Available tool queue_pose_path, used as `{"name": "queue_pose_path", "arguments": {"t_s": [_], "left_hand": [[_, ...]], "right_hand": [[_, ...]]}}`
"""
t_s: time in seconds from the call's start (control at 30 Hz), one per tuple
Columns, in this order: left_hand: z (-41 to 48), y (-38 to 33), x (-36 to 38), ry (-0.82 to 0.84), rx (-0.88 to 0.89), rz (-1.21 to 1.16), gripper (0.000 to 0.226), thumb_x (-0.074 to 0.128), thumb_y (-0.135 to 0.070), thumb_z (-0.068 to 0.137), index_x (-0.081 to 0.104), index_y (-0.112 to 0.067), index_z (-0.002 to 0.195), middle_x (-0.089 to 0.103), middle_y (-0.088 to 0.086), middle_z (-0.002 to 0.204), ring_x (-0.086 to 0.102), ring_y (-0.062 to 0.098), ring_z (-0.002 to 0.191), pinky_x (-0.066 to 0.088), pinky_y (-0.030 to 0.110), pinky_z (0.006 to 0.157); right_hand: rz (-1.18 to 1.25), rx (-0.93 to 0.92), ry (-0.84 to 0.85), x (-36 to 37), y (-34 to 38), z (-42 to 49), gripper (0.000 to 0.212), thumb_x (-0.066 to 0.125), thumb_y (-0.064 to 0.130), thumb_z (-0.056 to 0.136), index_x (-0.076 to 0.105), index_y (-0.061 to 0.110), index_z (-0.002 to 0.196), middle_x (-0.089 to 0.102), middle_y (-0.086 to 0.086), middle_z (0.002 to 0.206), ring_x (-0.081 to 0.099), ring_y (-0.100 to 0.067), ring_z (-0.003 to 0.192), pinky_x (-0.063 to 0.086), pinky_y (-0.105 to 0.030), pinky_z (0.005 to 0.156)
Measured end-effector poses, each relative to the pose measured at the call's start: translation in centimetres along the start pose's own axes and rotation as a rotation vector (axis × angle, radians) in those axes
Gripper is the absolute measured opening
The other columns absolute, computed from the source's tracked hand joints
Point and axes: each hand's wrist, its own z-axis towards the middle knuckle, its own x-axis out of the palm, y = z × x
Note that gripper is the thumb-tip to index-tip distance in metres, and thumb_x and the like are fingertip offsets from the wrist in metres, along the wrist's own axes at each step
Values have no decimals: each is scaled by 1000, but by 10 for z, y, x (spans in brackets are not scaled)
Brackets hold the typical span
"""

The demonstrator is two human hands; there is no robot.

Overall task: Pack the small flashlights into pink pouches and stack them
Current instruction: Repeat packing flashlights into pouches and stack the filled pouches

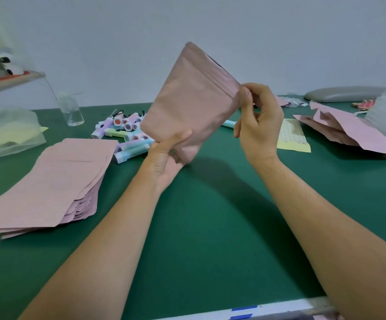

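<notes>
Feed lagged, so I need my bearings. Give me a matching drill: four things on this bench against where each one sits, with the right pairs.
Things
1. raised pouch
2. flashlights
3. pouch stack
4. clear bottle

Places
A. upright near the far edge of the table, on the left
B. held in the air by the left hand and right hand
C. lying flat, near left
D. heaped mid-table, behind the left hand

Pairs: 1-B, 2-D, 3-C, 4-A
</notes>
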Motion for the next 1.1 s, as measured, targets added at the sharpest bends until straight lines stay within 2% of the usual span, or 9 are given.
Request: {"name": "queue_pose_path", "arguments": {"t_s": [0.17, 0.33, 0.4, 0.5, 0.63, 0.77, 0.93, 1.03, 1.1], "left_hand": [[3, -4, -7, -9, 54, -56, 53, 79, -20, 86, 63, -13, 136, 72, 7, 132, 70, 26, 118, 56, 46, 102], [6, -12, -20, -362, 116, -17, 24, 80, -26, 79, 70, -16, 98, 80, 0, 101, 70, 23, 84, 56, 37, 84], [8, -14, -24, -388, 104, 59, 25, 77, -27, 86, 67, -17, 108, 82, 2, 100, 75, 17, 73, 59, 31, 70], [10, -15, -28, -271, 27, 243, 35, 79, -37, 88, 69, -18, 115, 82, 2, 103, 79, 14, 81, 60, 25, 63], [12, -14, -27, -179, -19, 431, 42, 81, -54, 85, 77, -21, 111, 82, 0, 102, 78, 13, 81, 59, 25, 63], [15, -15, -29, -222, -20, 399, 41, 84, -44, 86, 78, -15, 113, 81, 4, 104, 79, 22, 91, 61, 34, 76], [14, -10, -30, -239, 21, 439, 22, 80, -31, 92, 80, -12, 101, 81, 6, 102, 78, 25, 94, 60, 39, 88], [14, -8, -30, -239, 56, 465, 20, 76, -31, 96, 80, -11, 100, 81, 7, 101, 78, 27, 98, 60, 40, 89], [13, -7, -30, -244, 57, 474, 24, 75, -34, 97, 80, -11, 105, 81, 7, 105, 76, 30, 104, 61, 44, 92]], "right_hand": [[69, 151, -10, -7, -10, 8, 10, 56, 25, 104, 57, 23, 114, 58, -4, 76, 45, -16, 43, 42, -27, 42], [-57, 278, 151, -16, -35, 8, 18, 57, 21, 102, 55, 24, 120, 65, -12, 85, 48, -16, 54, 44, -32, 54], [-135, 275, 183, -18, -45, 5, 18, 57, 21, 103, 54, 25, 121, 67, -14, 89, 50, -18, 60, 47, -38, 60], [-140, 287, 220, -20, -52, 5, 18, 59, 20, 101, 51, 29, 115, 65, -18, 84, 48, -19, 60, 45, -36, 59], [-62, 330, 358, -18, -54, 4, 26, 60, 17, 100, 49, 35, 115, 56, -3, 66, 43, -17, 53, 40, -29, 49], [-12, 394, 489, -11, -53, -3, 38, 60, 14, 102, 45, 34, 131, 59, 14, 61, 43, -10, 50, 39, -22, 44], [-26, 477, 475, -8, -53, -6, 20, 57, 30, 105, 57, 24, 123, 62, 9, 67, 47, -14, 45, 39, -27, 41], [110, 705, 546, -13, -56, -6, 29, 60, 44, 101, 70, 16, 101, 64, 1, 79, 49, -17, 46, 35, -25, 42], [139, 722, 624, -18, -59, -6, 28, 70, 41, 93, 76, 14, 92, 65, -3, 83, 46, -18, 47, 33, -25, 43]]}}
